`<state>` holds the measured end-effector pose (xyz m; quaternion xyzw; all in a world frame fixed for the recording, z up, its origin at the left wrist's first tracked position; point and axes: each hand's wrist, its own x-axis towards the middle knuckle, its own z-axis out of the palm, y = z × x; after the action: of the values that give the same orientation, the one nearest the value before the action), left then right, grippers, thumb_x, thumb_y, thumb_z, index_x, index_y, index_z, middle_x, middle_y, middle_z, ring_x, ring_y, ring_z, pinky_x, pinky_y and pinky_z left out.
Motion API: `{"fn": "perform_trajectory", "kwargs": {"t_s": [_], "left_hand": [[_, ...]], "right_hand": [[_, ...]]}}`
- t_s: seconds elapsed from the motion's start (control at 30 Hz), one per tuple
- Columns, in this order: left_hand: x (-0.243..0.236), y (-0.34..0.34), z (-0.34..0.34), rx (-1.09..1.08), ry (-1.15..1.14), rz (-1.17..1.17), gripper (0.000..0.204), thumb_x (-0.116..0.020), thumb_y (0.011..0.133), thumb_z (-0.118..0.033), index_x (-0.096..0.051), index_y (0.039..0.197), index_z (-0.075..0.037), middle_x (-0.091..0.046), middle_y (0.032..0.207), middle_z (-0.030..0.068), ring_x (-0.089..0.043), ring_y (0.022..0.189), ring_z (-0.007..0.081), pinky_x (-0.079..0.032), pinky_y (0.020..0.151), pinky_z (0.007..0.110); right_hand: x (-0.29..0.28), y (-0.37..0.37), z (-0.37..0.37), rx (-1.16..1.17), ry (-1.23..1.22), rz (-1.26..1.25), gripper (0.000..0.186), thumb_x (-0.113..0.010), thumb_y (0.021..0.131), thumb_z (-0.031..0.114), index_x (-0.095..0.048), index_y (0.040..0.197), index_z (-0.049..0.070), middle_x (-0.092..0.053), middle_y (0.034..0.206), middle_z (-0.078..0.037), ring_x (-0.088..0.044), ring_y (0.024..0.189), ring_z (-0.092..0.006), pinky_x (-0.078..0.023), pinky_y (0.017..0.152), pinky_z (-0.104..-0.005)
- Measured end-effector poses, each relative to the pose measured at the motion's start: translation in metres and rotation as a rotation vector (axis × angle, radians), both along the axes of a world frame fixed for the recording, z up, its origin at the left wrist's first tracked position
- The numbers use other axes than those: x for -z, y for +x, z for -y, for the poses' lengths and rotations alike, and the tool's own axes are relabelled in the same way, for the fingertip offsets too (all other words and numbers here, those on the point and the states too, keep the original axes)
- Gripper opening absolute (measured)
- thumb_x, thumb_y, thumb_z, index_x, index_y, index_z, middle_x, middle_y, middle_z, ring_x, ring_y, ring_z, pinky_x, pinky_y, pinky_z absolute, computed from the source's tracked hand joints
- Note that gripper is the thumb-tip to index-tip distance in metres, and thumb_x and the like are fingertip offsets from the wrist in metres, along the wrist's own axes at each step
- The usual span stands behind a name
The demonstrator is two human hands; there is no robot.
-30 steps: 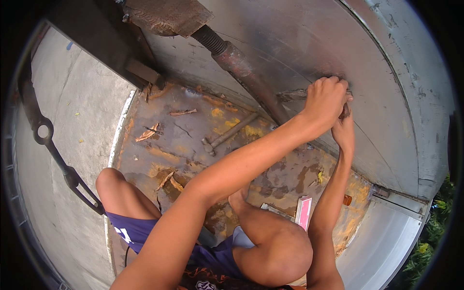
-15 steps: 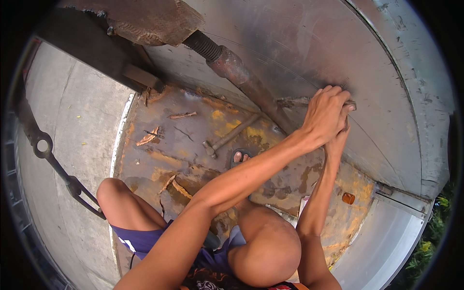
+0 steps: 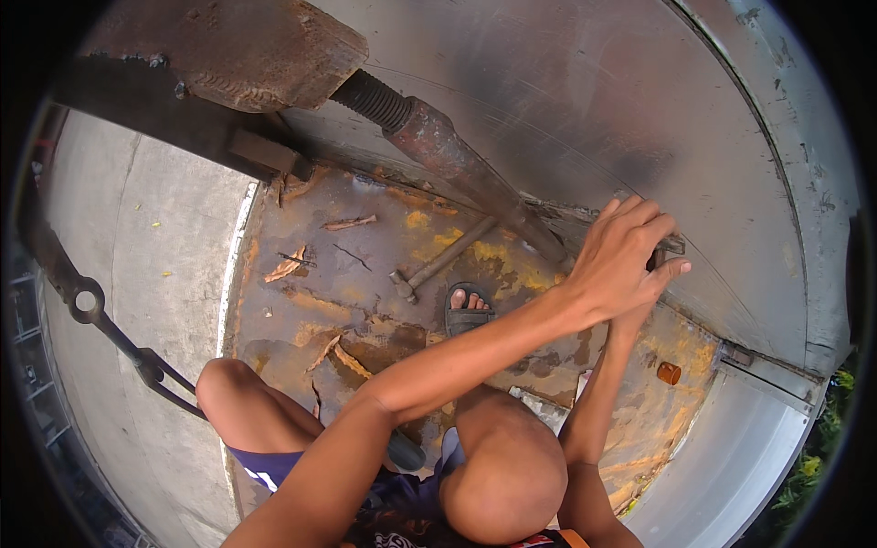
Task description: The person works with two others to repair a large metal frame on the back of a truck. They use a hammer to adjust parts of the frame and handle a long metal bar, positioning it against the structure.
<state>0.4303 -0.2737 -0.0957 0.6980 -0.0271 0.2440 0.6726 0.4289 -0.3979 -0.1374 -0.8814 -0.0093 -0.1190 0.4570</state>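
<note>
Head cam: L hand (image 3: 626,251), fingers clamped on dark bar (image 3: 674,244), far right by metal panel (image 3: 612,128); R hand (image 3: 632,317) mostly hidden, can't tell its fingers. Prob midway thru, what's left unclear.

The metal panel (image 3: 566,100) at one o'clock is grey, smudged dark. Shorts (image 3: 281,464) at seven o'clock are purple and white.

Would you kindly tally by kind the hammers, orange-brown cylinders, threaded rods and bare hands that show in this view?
Hammer: 1
Orange-brown cylinder: 1
Threaded rod: 1
Left hand and right hand: 2
Total: 5
</note>
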Motion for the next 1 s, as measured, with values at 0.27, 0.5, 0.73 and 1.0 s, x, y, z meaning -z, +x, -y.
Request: {"fn": "perform_trajectory", "kwargs": {"t_s": [0.27,0.5,0.73,1.0], "left_hand": [[0.013,-0.048,-0.013,0.154,0.038,0.162,0.028,-0.081,0.075,-0.029,-0.068,0.085,-0.006,-0.055,0.078,0.0052,-0.05,0.079,0.0226,-0.036,0.073,0.037],[0.002,-0.04,-0.009,0.063,0.051,0.094,0.026,-0.079,0.08,-0.026,-0.068,0.086,-0.004,-0.057,0.079,0.007,-0.051,0.079,0.0243,-0.037,0.075,0.037],[-0.002,-0.003,-0.031,-0.045,-0.054,-0.035,0.026,-0.076,0.082,-0.022,-0.065,0.085,0.001,-0.06,0.079,0.012,-0.054,0.078,0.0287,-0.041,0.08,0.041],[0.006,-0.044,-0.026,-0.052,0.0,-0.001,0.026,-0.081,0.072,-0.022,-0.062,0.069,-0.004,-0.052,0.067,0.0071,-0.046,0.069,0.0212,-0.035,0.071,0.035]], "right_hand": [[0.043,-0.069,0.004,0.034,-0.141,0.159,0.03,-0.057,0.098,0.019,-0.057,0.12,-0.002,-0.063,0.109,-0.013,-0.061,0.103,-0.0236,-0.047,0.091,-0.0394],[0.009,-0.043,0.023,-0.201,-0.103,0.16,0.029,-0.058,0.095,0.01,-0.057,0.121,-0.003,-0.063,0.108,-0.014,-0.06,0.101,-0.0251,-0.046,0.091,-0.0403],[-0.008,0.023,0.01,-0.347,-0.22,0.056,0.022,-0.06,0.09,0.004,-0.057,0.11,-0.005,-0.063,0.097,-0.015,-0.058,0.091,-0.0285,-0.046,0.086,-0.0401],[0.009,-0.051,-0.03,0.006,-0.112,0.156,0.024,-0.064,0.089,0.014,-0.059,0.105,-0.003,-0.063,0.096,-0.014,-0.06,0.09,-0.033,-0.046,0.082,-0.041]]}}
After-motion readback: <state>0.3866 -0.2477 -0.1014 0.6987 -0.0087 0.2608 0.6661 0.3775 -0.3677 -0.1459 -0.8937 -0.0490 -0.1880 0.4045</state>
